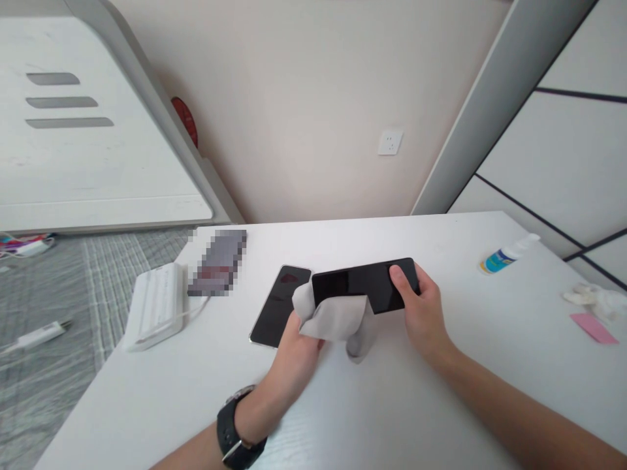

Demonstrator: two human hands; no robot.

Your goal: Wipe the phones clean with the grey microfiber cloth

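Note:
A black smartphone (360,282) is held up sideways over the white table, its dark glossy face toward me. My right hand (422,307) grips its right end, thumb lying on the glass. A light grey cloth (337,316) is bunched in my left hand (300,352), wrapped against the phone's left end and lower edge, with a loose corner hanging down. The cloth hides most of my left fingers. Just left of the cloth, a second phone (277,307) with a dark screen and pale edge lies flat on the table.
On the white table (392,405), a blurred-out device (218,264) and a white power bank with a cable (154,307) lie at left. To the right are a spray bottle (507,254), a pink slip (594,328) and a crumpled white wad (600,300). A wall stands behind.

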